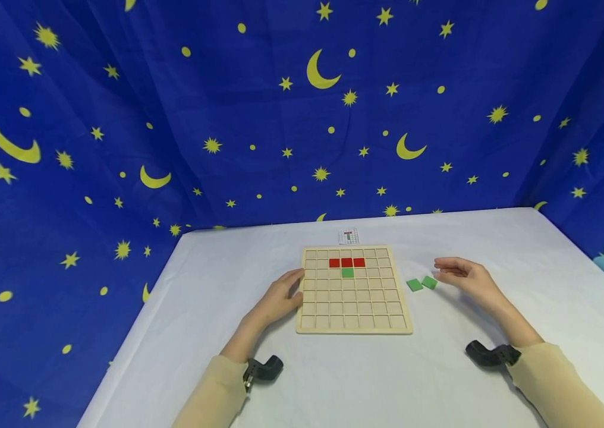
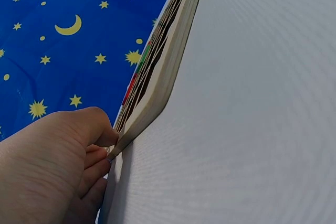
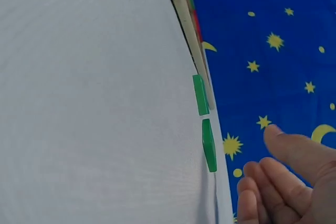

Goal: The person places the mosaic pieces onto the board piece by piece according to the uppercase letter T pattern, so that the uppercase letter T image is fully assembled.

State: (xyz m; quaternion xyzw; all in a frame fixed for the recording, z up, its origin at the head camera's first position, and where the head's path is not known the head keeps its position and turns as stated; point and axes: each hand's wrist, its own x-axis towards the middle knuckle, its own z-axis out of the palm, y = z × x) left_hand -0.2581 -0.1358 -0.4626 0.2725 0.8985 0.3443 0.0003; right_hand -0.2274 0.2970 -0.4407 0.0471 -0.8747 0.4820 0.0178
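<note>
A: What takes up the most room?

B: A blue backdrop [image 1: 227, 119] with yellow moons and stars, behind a white table [image 1: 334, 380].

A: And on the table?

B: A wooden grid board [image 1: 354, 309] lies flat at the middle. Three red tiles [image 1: 347, 262] sit in a row in its far part, with one green tile [image 1: 348, 272] in the cell just near of the middle red one. A small pattern card [image 1: 349, 236] lies just beyond the board's far edge.

A: The hands?

B: The left hand [image 1: 280, 295] rests against the board's left edge, fingers curled onto the rim. The right hand [image 1: 462, 276] is right of the board, fingers loosely extended, holding nothing.

A: Anything near it?

B: Two loose green tiles [image 1: 422, 283] lie side by side on the table between the board and the right hand, just left of its fingertips, not touched.
</note>
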